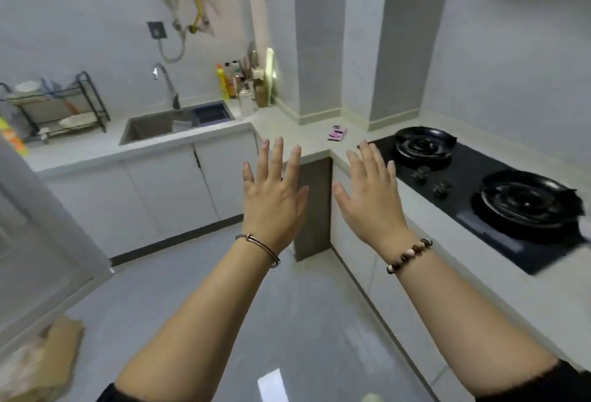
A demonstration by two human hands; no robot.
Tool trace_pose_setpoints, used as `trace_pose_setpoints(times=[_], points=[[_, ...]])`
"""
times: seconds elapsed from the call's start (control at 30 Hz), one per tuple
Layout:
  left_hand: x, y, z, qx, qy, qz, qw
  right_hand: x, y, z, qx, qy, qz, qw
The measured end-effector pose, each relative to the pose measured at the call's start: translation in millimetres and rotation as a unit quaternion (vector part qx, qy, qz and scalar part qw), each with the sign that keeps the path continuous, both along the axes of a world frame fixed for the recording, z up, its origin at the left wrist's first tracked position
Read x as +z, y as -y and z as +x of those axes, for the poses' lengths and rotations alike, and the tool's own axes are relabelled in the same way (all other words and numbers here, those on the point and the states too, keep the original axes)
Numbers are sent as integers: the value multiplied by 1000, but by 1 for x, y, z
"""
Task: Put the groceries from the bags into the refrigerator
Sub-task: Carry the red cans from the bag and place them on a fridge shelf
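Hands fill the middle of the view, both held up palm-down in front of the person: the left hand (271, 197) and the right hand (371, 197) sit just beside each other, fingers straight and spread, grasping nothing and touching nothing. A thin metal bangle (259, 248) circles the left wrist and a beaded bracelet (409, 256) the right. A brown paper bag (48, 357) stands on the grey tiled floor at the lower left, blurred, so its contents cannot be made out; it is well apart from both hands. Just above it, along the left edge, is the pale grey side of what looks like the refrigerator (38, 241). Beyond the hands an L-shaped countertop (287, 126) carries a steel sink (150, 129) with a curved faucet (166, 85), a black dish rack (60, 107), a yellow bottle (223, 81) among others in the corner, a small pink object (337, 133), and a black two-burner gas hob (479, 190) on the right.
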State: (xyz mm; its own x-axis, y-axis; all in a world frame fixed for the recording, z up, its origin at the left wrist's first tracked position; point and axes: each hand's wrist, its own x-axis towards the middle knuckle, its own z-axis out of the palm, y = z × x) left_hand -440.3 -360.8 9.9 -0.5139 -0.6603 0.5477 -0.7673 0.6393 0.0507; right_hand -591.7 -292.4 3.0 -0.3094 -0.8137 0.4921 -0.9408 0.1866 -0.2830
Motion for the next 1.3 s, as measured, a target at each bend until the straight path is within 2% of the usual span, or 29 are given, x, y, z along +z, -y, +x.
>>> trace_pose_setpoints(times=[0.3, 0.47, 0.67, 0.83, 1.0, 1.13, 1.3], points=[[-14, -78, -171, -242, 42, 37, 969, -29, -140, -129, -260, 43, 5, 965], [-32, -114, -244, -330, 62, 54, 940, -50, -189, -182, -333, 76, -6, 940], [-58, -149, -327, -391, 90, 95, 911, -78, -245, -252, -388, 85, 16, 918], [-82, -172, -396, -439, 122, 136, 880, -106, -288, -305, -448, 97, -9, 889], [-108, -205, -460, -501, 130, 230, 824, -130, -319, -337, -528, 87, 80, 841], [-130, -224, -496, -509, 154, 289, 796, -146, -325, -347, -550, 62, 150, 819], [-147, -235, -522, -470, 181, 352, 789, -149, -321, -356, -559, 52, 161, 812]])
